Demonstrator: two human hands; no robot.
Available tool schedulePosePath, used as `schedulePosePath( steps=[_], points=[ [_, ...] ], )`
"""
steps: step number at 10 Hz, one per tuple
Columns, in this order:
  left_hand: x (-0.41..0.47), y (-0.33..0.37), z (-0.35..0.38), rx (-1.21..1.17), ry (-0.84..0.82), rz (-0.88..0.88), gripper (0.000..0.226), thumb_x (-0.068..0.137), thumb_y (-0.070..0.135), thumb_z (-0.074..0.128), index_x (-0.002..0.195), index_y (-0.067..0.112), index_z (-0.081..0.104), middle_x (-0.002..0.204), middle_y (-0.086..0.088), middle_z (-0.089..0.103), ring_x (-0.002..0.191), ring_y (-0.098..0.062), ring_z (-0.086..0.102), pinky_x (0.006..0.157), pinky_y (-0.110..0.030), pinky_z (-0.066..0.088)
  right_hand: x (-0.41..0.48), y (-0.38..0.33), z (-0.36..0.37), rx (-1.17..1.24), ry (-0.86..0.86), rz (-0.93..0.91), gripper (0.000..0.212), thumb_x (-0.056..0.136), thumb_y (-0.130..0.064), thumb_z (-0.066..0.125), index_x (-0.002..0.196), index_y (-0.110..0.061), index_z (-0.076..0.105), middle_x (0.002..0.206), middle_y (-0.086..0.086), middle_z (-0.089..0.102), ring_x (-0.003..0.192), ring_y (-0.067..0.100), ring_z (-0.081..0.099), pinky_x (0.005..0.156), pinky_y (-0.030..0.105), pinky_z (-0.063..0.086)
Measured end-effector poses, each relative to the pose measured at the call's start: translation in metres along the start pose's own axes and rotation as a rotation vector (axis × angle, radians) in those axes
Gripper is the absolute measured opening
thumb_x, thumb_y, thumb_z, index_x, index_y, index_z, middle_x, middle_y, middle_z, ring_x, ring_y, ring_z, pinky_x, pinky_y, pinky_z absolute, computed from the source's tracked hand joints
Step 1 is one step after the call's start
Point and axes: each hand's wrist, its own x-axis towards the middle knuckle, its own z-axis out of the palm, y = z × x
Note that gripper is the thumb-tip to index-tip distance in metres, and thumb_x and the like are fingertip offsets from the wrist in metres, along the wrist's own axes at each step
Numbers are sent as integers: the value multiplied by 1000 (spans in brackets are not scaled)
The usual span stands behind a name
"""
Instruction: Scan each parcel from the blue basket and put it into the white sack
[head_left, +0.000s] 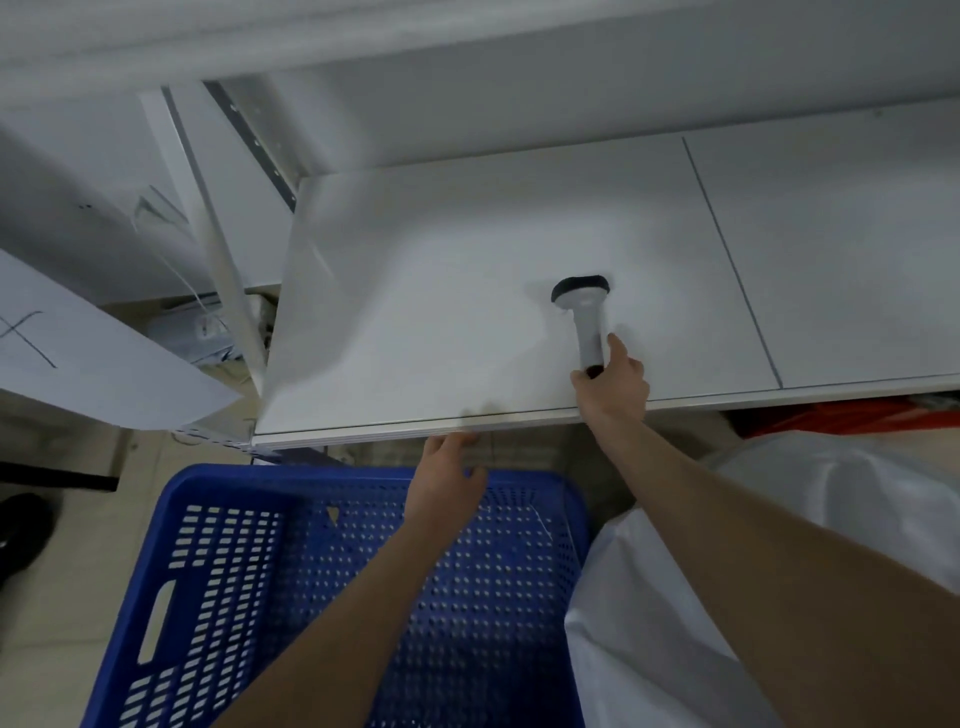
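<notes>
Writing: the only marks are a pen-drawn cross on the white sheet (104, 364) jutting in at left, and faint scribbled lines on the pale panel behind it, which cannot be read as letters. No label shows on the scanner (589, 322) from this angle. Scanner lies flat on the white table (441, 312), dark head pointing away, pale handle toward the person. Right hand (615, 387) grips the butt of the handle, thumb on its left side, forefinger stretched up its right side, remaining fingers curled beneath. Left hand (447, 480) holds nothing, fingers loosely straight, tips at the table's front edge; blurred, so contact cannot be told. Containers: blue basket (208, 480) sits on the floor just below the table edge, under the left forearm; its perforated floor shows, with one small pale triangular mark near the far wall, nature unclear. White sack (649, 623) stands just right of the basket, beneath the right forearm; its contents are hidden by the fabric. Something orange (831, 413) lies under the table at right.
</notes>
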Motion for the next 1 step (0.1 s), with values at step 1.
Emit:
schedulePosePath(
  steps=[1],
  points=[
    [-20, 9, -16, 58, -53, -33, 45, 97, 20, 52, 141, 18, 41, 145, -4, 33, 81, -12, 51, 77, -27, 48, -39, -8, -12, -24, -45, -43, 58, 95, -21, 57, 148, -22, 33, 142, 14, 39, 124, 32, 43, 102, 44, 43]
  ],
)
